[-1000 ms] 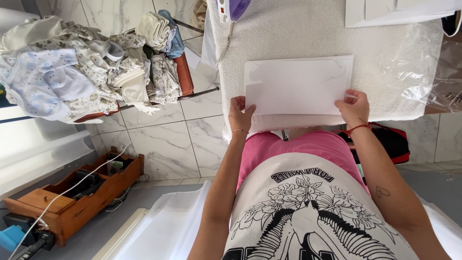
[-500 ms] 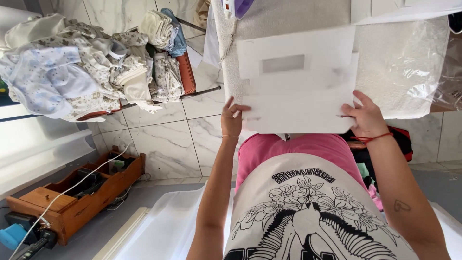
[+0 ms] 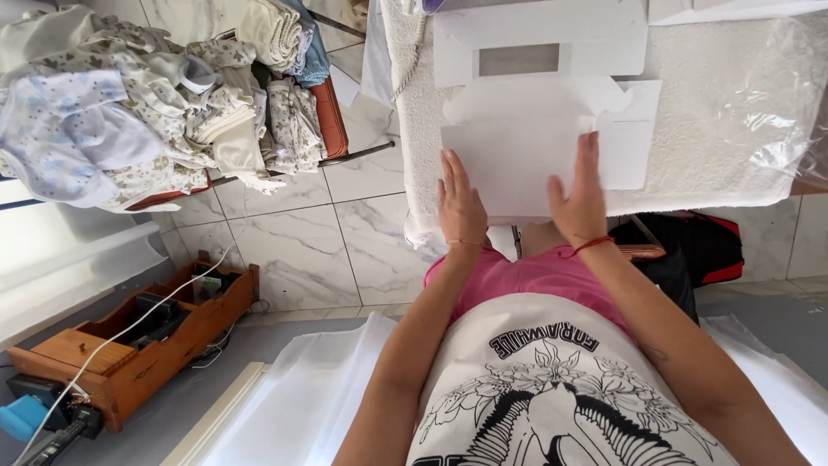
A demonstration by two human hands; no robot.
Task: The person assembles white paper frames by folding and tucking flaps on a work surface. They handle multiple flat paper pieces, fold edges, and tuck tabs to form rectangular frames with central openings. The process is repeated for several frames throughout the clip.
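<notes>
Both hands, left hand (image 3: 461, 207) and right hand (image 3: 580, 200), lie open and flat on the white cardboard sheet (image 3: 517, 160) at the towel-covered table's (image 3: 690, 129) near edge.

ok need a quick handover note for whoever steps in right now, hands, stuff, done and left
Left hand: flat, palm down on the near panel of the white flat-packed cardboard box.
Right hand: flat on the same panel, pressing.
Box lies unfolded on the towel-covered table, window cut-out panel at the far side.
Done: blank laid out, near panel folded over.
Left: remaining panels still flat; box not yet formed.
</notes>
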